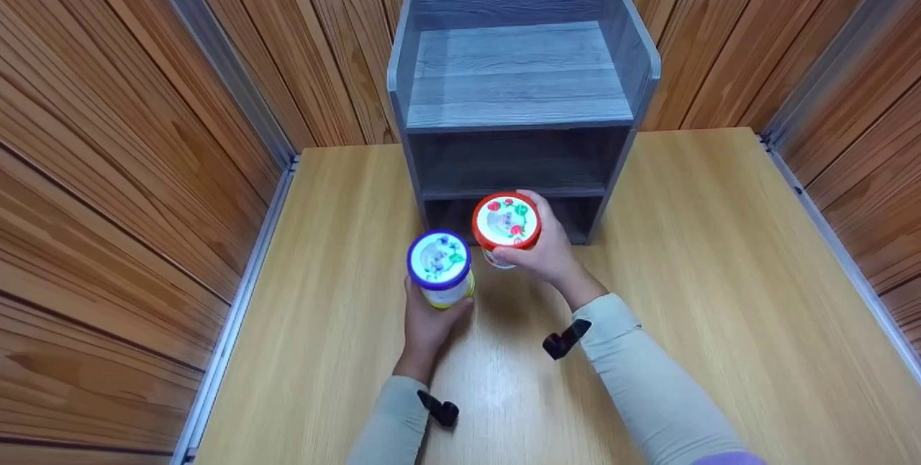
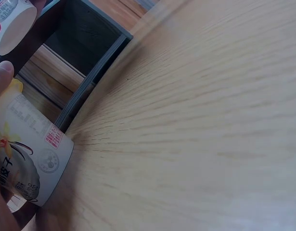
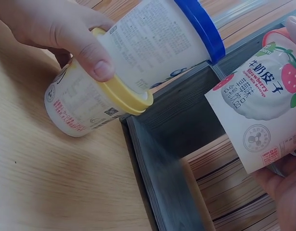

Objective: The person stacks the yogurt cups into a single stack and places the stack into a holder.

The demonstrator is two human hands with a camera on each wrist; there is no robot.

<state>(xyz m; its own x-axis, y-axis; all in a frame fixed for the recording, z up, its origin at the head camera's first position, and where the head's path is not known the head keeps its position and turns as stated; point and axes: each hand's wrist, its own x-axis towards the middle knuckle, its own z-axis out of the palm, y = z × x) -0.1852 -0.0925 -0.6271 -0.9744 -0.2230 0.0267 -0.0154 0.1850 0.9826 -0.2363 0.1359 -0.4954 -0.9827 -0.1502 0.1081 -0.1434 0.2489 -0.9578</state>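
My left hand (image 1: 426, 321) grips two stacked paper cups. The lower one is a white vanilla milk beverage cup with a yellow lid (image 3: 80, 98), its base close over the tabletop. On top of it sits a white cup with a blue lid (image 1: 439, 259); the thumb lies by the joint between them in the right wrist view. My right hand (image 1: 548, 253) holds a white strawberry milk beverage cup (image 3: 258, 91) with a red lid (image 1: 506, 220), raised just right of the stack, in front of the shelf.
A grey wood-grain shelf unit (image 1: 518, 76) stands against the back wall, with an open top tray and two compartments (image 1: 514, 159) below. Wood-panelled walls (image 1: 108, 127) with metal edge strips border the light wooden table (image 1: 719, 249) on three sides.
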